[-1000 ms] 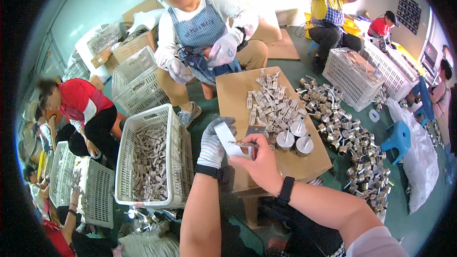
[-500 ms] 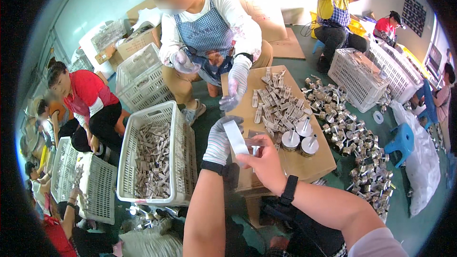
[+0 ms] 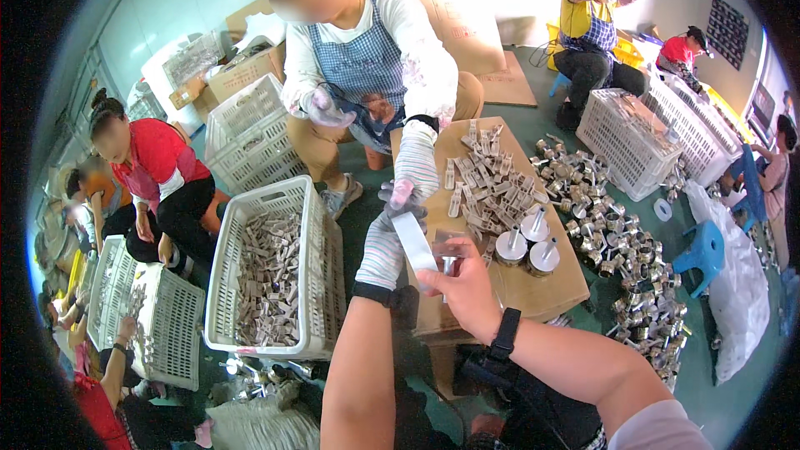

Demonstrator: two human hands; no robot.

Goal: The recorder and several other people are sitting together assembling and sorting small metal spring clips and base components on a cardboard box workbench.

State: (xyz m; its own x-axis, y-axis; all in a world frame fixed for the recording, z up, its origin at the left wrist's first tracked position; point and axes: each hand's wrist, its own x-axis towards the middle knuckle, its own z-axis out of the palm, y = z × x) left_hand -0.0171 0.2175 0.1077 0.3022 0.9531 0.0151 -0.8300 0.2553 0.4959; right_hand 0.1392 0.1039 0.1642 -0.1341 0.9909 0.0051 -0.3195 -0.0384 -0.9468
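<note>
My left hand [image 3: 383, 252], in a grey striped glove, is closed around the upper end of a flat whitish strip [image 3: 412, 237]. My bare right hand [image 3: 468, 285] is also closed, its thumb against the strip's lower end. In its fingers is a small silver metal part with a short stem [image 3: 450, 265]; its far side is hidden. A co-worker's gloved hand [image 3: 403, 193] meets the top of my left glove. Just beyond my right hand, several round metal pieces with upright stems [image 3: 543, 260] stand on a cardboard surface [image 3: 533, 302], beside a heap of metal clips [image 3: 485, 173].
Left of my arms stands a white crate [image 3: 315, 275] full of metal clips. Piled metal cylinders [image 3: 621, 242] cover the floor at right, near a blue stool [image 3: 702, 252] and a white sack [image 3: 744, 308]. The co-worker [image 3: 358, 50] sits opposite; others work around.
The co-worker's gloved hand has come down onto my left glove. Both my hands keep their hold and have barely moved.
</note>
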